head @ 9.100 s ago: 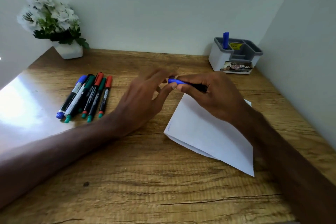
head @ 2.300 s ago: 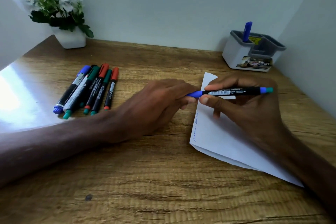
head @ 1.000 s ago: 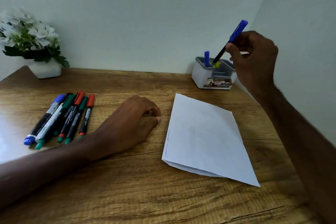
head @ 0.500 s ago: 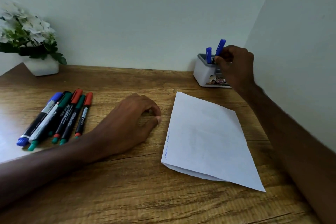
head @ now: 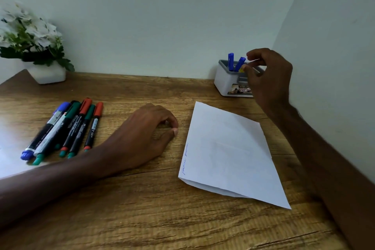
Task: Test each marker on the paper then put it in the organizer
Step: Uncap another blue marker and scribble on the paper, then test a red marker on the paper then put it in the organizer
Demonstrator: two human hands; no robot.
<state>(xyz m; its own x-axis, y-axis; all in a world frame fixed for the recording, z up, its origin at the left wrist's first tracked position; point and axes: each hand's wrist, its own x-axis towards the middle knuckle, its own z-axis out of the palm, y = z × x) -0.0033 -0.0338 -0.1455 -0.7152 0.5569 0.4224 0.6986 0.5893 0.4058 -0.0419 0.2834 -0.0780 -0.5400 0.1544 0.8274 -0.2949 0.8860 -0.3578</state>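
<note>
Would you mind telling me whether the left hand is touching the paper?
Apart. The head view shows a strip of bare table between the left hand and the paper.

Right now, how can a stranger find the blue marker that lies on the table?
Look at the white flower pot at the far left of the wooden table; a row of markers lies in front of it. The blue marker is the leftmost one. It alone has a blue cap; its neighbours have green or red caps.
</note>
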